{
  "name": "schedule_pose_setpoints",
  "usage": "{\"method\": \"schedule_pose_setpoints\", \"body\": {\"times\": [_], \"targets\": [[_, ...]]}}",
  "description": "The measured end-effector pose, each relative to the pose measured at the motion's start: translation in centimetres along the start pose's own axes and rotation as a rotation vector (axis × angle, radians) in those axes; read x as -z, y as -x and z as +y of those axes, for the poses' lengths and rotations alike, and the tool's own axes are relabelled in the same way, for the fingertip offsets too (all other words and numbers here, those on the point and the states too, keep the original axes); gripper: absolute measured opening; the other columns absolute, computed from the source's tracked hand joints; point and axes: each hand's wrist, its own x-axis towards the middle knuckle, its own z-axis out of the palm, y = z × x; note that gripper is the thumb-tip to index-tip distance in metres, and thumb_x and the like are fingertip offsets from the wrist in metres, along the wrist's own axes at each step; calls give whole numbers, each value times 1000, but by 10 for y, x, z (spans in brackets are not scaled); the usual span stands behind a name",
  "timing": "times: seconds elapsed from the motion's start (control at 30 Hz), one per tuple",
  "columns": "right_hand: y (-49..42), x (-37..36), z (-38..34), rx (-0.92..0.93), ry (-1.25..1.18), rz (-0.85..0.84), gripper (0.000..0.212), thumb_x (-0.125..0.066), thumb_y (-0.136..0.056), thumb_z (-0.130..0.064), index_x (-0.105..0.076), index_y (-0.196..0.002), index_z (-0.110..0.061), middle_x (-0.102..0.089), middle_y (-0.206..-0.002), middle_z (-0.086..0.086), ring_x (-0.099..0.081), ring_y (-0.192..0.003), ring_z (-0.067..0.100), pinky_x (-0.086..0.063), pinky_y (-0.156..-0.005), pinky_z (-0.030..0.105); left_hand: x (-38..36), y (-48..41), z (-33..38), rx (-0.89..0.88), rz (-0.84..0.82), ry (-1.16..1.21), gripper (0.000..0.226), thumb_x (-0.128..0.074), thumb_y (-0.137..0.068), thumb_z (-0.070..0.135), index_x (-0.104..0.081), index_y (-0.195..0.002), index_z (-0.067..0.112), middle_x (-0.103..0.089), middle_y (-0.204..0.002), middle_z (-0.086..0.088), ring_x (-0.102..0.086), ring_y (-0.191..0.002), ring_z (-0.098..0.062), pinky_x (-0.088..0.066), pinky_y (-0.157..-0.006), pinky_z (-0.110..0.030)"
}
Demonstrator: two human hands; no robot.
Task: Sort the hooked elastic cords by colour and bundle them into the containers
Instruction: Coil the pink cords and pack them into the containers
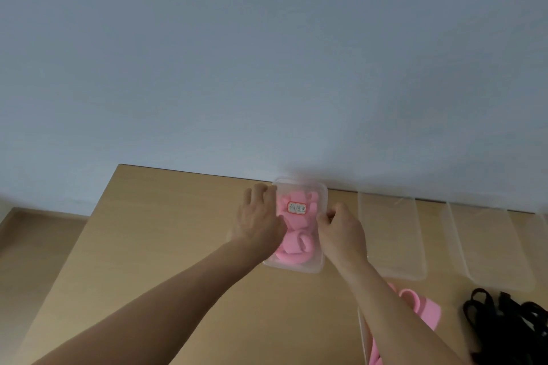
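Okay, fingers first. L-side fingers (262,191) lie fairly straight and spread, pressing flat on the left rim of the clear container (296,266), and the left hand (259,218) covers that edge. R-side fingers (333,213) are curled and pinch the container's right rim approx mid-length, w/ the right hand (341,234) just beside its wall. Both are a bit motion-blurred, so I can't tell the contact any finer than that.

The container sits on the tabletop (178,231) near the far edge, close to the wall (267,53). Inside are pink cords (296,243), coiled in loops, filling most of it and lying directly between the two sets of fingers. On its top face is a small white label (297,208) w/ a red border. It has handwritten characters, too blurred for me to read.

Off to the R, apart from the fingers, a clear plastic piece (391,234) and a second clear piece (486,246) lie flat side by side. Trays or lids, can't tell which.

Nearer the camera, under the right forearm, I see a second clear container (361,332) w/ more pink cords (421,308), partly hidden. Far R, a loose heap of black cords (510,326) lies on the tabletop.
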Motion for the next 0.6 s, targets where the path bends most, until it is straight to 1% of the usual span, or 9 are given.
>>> {"method": "schedule_pose_setpoints", "body": {"times": [0.03, 0.07, 0.1, 0.13, 0.23, 0.33, 0.4, 0.53, 0.6], "targets": [[1, 0, 0, 1, -7, 9, 15, -47, -97, -24, -52, -93, -11, -59, -83, 5, -51, -74, 27, -36, -61, 32, -2, 3, 5, -79, 16, -71, 65, -40, -99, 30, -13, -154, 8, -13, -161, -7, -9, -148, -28, -14, -118, -33], [2, 0, -1, 3, -12, 15, 15, -48, -97, -24, -52, -93, -11, -57, -81, 3, -51, -72, 25, -36, -61, 32, -5, 3, 10, -158, 19, -120, 68, -31, -101, 35, -1, -155, 6, 6, -163, -7, 11, -150, -27, -2, -122, -35], [2, 1, -1, 7, -19, 19, 15, -48, -97, -25, -52, -92, -11, -57, -80, 2, -51, -72, 25, -36, -61, 31, -12, 3, 12, -233, 17, -168, 68, -21, -101, 40, 5, -153, 5, 16, -162, -8, 22, -148, -26, 5, -123, -38], [3, 2, -2, 10, -31, 19, 16, -48, -97, -26, -53, -92, -11, -58, -79, 2, -52, -72, 25, -37, -61, 32, -20, 2, 12, -282, 9, -192, 70, -13, -98, 44, 4, -153, 4, 18, -161, -10, 26, -146, -26, 7, -122, -40], [2, 4, -1, 10, -82, 2, 24, -48, -96, -34, -55, -91, -12, -61, -80, 1, -57, -77, 25, -40, -64, 32, -38, -3, 6, -307, -11, -207, 79, -6, -93, 55, -2, -153, 3, 9, -162, -15, 23, -147, -29, 7, -122, -41], [-2, 5, 0, 7, -92, -19, 21, -49, -95, -32, -57, -92, -13, -61, -83, -1, -57, -79, 23, -41, -67, 31, -41, -4, 5, -287, -56, -211, 86, 6, -86, 65, 11, -151, 8, 24, -158, -12, 32, -143, -27, 14, -120, -41], [-6, 6, -2, 0, -122, -10, 19, -49, -95, -31, -58, -95, -14, -60, -85, -2, -55, -81, 21, -40, -69, 31, -39, -3, 7, -281, -63, -192, 92, 13, -82, 68, 10, -152, 8, 25, -158, -12, 34, -142, -27, 16, -119, -42], [-24, 7, -12, -16, -172, 50, 26, -44, -99, -30, -60, -95, -9, -62, -88, 4, -54, -82, 26, -35, -67, 31, -36, -5, 9, -303, -29, -204, 92, -5, -85, 63, -4, -153, 2, 12, -161, -19, 28, -144, -31, 17, -119, -43], [-33, 7, -15, -29, -153, 59, 30, -43, -99, -29, -60, -94, -6, -61, -88, 8, -50, -82, 26, -32, -67, 31, -36, -6, 10, -323, -28, -229, 92, -10, -86, 62, -6, -153, -1, 10, -160, -22, 27, -144, -31, 16, -119, -43]]}}
